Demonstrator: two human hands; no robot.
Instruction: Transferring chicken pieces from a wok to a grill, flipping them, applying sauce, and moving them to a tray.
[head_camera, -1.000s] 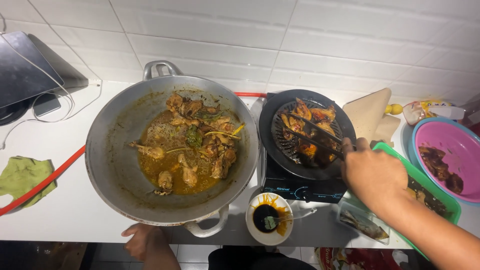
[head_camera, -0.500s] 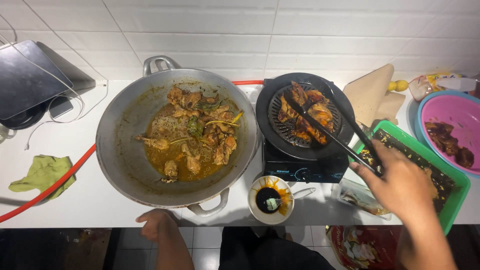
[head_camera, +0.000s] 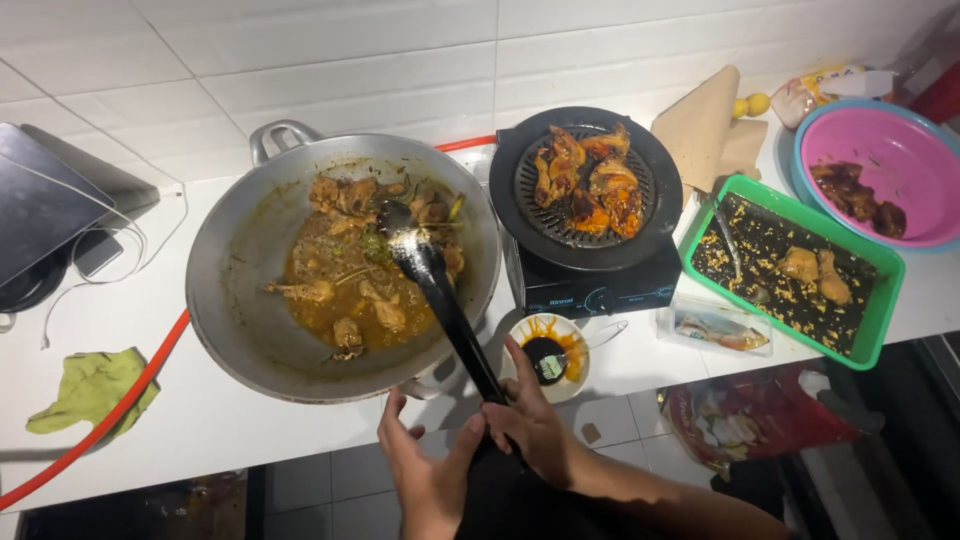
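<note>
My right hand (head_camera: 535, 420) grips the near end of long black tongs (head_camera: 440, 290). Their tips reach into the big steel wok (head_camera: 225, 300) and rest among chicken pieces in brown sauce (head_camera: 350, 280). Just left of the right hand, my left hand (head_camera: 425, 475) is raised below the wok's near handle with its fingers spread, holding nothing. To the right of the wok, a round black grill pan (head_camera: 660, 200) sits on a small stove and carries several browned chicken pieces (head_camera: 590, 185).
A small bowl of dark sauce (head_camera: 548, 350) stands in front of the stove. A green tray (head_camera: 870, 300) with chicken and a pink bowl (head_camera: 900, 150) are at the right. A green cloth (head_camera: 90, 390), red hose (head_camera: 120, 400) and dark flat device (head_camera: 50, 200) lie left.
My right hand has swung the tongs from the grill pan over to the wok and pulled back toward me. My left hand has come up beside it.
</note>
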